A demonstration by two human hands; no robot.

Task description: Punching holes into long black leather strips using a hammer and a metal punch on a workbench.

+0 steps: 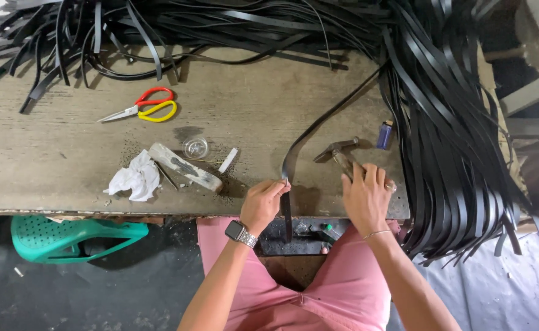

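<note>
At the bench's near edge a black strap [294, 160] lay pinched in the left hand [263, 202], looking limp and light, best gripped near its end; the right hand [366, 199] clasped a hammer [341, 153], a lighter [385, 134] beside

small dark watch screen [236, 231] on the left wrist.

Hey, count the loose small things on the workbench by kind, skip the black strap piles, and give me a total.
Scissors: 1
Hammer: 1
Lighter: 1
Crumpled white rag: 1
Small clear dish: 1
Wooden block: 1
Total: 6
</note>
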